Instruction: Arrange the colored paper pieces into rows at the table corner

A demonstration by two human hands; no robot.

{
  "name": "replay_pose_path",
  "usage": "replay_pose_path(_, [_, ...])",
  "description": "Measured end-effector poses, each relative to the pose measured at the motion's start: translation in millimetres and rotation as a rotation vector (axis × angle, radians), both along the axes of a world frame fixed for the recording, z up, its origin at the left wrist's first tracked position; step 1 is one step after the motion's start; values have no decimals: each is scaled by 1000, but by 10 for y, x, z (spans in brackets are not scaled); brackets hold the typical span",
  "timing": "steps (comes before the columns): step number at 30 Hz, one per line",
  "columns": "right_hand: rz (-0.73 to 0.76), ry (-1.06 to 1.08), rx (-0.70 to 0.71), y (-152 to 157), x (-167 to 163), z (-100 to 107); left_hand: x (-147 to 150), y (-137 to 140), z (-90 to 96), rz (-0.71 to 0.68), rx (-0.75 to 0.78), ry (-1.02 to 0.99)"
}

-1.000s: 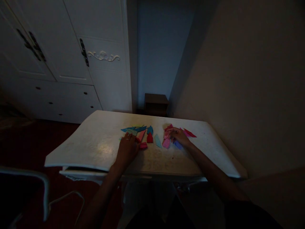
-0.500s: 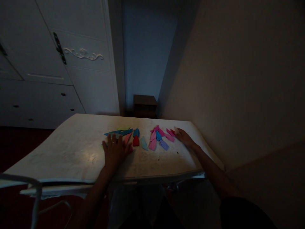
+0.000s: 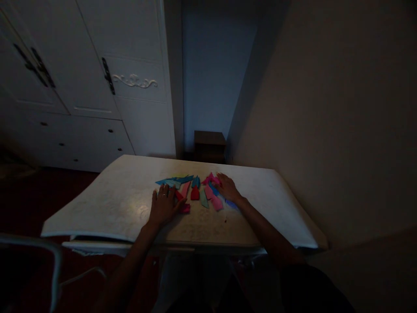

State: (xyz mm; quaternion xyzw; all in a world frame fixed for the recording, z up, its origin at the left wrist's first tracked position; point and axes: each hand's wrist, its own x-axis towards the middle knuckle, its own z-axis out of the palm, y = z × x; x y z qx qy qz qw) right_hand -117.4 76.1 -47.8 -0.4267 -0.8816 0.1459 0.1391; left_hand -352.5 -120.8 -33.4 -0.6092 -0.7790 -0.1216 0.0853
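Several flat, folded-looking coloured paper pieces lie on the white table [image 3: 130, 174]. My left hand [image 3: 163, 206] rests palm down with spread fingers at the left side of the pile. It partly covers a red piece [image 3: 178, 195], and a teal piece [image 3: 174, 180] lies just beyond its fingertips. My right hand [image 3: 228, 188] lies over the right side of the pile, fingers stretched out, touching pink paper [image 3: 211, 178]. A violet piece [image 3: 230, 204] shows under its wrist. Between the hands are a bright red piece [image 3: 194, 193], a pale green piece [image 3: 203, 198] and a pink piece [image 3: 216, 203].
A white cabinet [image 3: 140, 108] with dark handles stands behind and to the left. A small brown stand [image 3: 210, 138] is past the table's far edge. The wall [image 3: 309, 130] runs close along the right. A pale metal tube frame [image 3: 54, 261] is at lower left.
My right hand has moved left from the pile's far right edge, and the pink and blue pieces there are now bunched closer to the middle. The whole view has shifted slightly; my left hand stays over its pieces.
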Motion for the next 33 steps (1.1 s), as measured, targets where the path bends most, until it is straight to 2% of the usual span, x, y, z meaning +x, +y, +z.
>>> replay_pose_path(8, [87,-56,126,-231,-646,-8,-33,-81,-20,-48,1,-34])
replay_pose_path(16, [241,-49,244,-379,-1272,54,-304,-371,18,143,36,37])
replay_pose_path(21, [326,-7,203,-533,-1734,146,-535,-497,-18,262,107,44])
replay_pose_path(25, [379,17,179,-611,-1978,212,-636,-497,-43,357,198,-42])
replay_pose_path(27, [372,22,172,-607,-2027,241,-693,-493,-49,346,223,-124])
replay_pose_path(30, [365,43,171,-563,-2060,290,-787,-491,-71,255,246,-246])
replay_pose_path(33, [509,34,147,-518,-2120,324,-838,-486,-106,152,276,-351])
